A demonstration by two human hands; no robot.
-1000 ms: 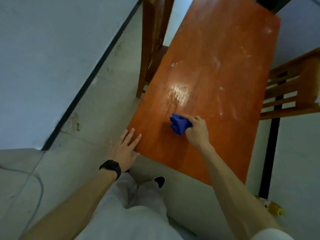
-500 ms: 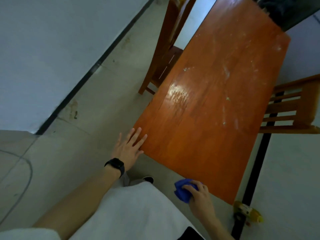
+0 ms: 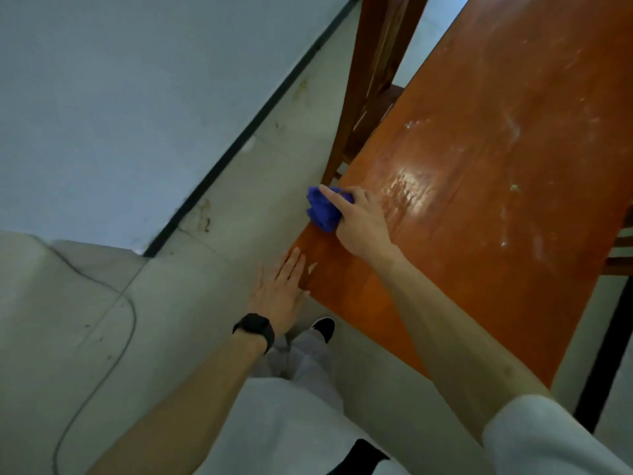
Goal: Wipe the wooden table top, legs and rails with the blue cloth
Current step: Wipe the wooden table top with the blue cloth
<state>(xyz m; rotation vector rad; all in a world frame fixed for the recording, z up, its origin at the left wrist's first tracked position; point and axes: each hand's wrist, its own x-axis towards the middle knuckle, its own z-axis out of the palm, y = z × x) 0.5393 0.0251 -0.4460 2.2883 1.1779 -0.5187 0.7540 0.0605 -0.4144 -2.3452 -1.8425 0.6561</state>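
Blue cloth (image 3: 323, 210), bunched into a wad, sits at the left edge of the orange-brown wooden worktop (image 3: 496, 200), partly hanging over that edge, a little way in from the near corner. The right hand (image 3: 359, 224) grips it: the fingers are curled and clamped on the cloth, with the index finger laid straight across its top. The forearm reaches in over the near part of the worktop.

The left hand (image 3: 279, 289) lies flat at the near left corner, its fingers straight and close together, holding nothing, the fingertips touching the worktop's edge. A black watch (image 3: 255, 329) is on that wrist.

Just right of the cloth a glossy patch (image 3: 411, 186) catches the light, and farther off pale smears (image 3: 510, 128) and a few small specks mark the wood.

A wooden chair (image 3: 373, 80) stands against the worktop's far left side. Part of another chair (image 3: 621, 248) shows at the right edge.

Below, a black-and-white shoe (image 3: 323, 329) stands on the grey floor (image 3: 171, 320) by the corner. A thin cable (image 3: 102, 337) curves across the floor on the left, near the pale wall (image 3: 120, 97) with its black skirting (image 3: 246, 132).
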